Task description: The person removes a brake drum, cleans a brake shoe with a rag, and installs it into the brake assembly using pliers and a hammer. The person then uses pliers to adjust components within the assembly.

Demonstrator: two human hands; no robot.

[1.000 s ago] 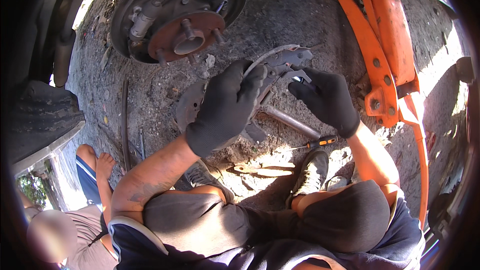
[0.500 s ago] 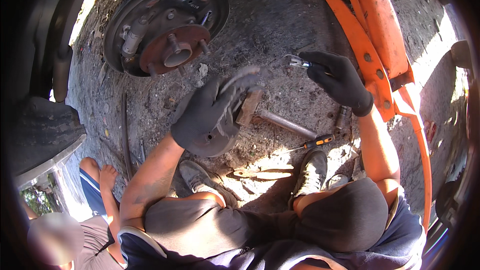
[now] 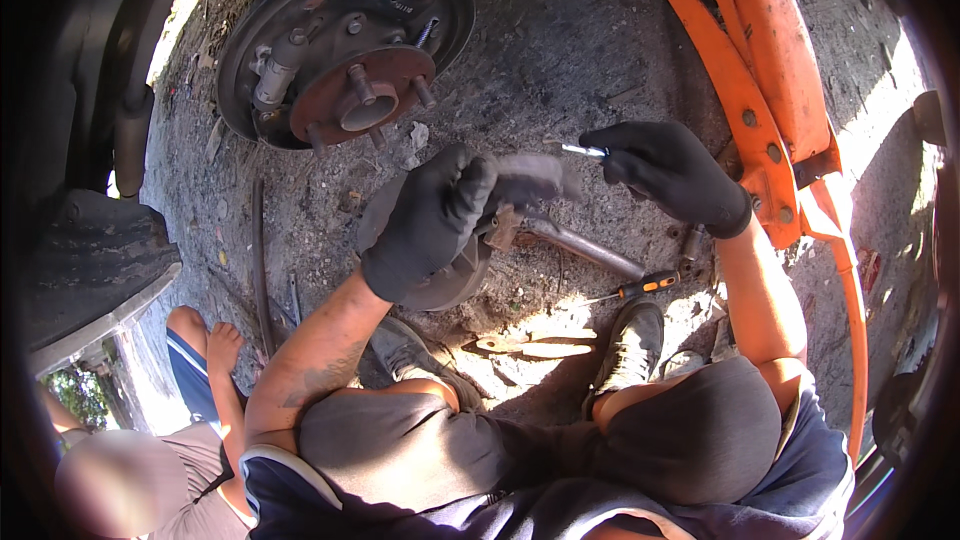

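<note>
My left hand (image 3: 430, 225), in a dark glove, is closed on one end of a curved brake shoe (image 3: 532, 176), which is blurred by motion. A round brake drum (image 3: 452, 285) lies on the ground below that hand, partly covered by it. In its dark glove, my right hand (image 3: 672, 175) grips a small tool with a shiny metal tip (image 3: 584, 150); the fingers hide its other end. Ahead to the left is the wheel hub (image 3: 368, 100) with its studs, on a round backing plate (image 3: 240, 70). Between my hands lies a hammer (image 3: 590, 248) with a rusty head.
An orange floor jack (image 3: 765, 70) stands at the right. On the ground near my feet are an orange-and-black screwdriver (image 3: 648, 284), pliers (image 3: 530, 347) and a socket (image 3: 691, 242). A dark bar (image 3: 260, 260) lies at the left. Another person (image 3: 190, 450) sits at the lower left.
My left hand has turned and moved slightly right and up, swinging the brake shoe. My right hand has dipped a little with its tool. The whole view has shifted slightly.
</note>
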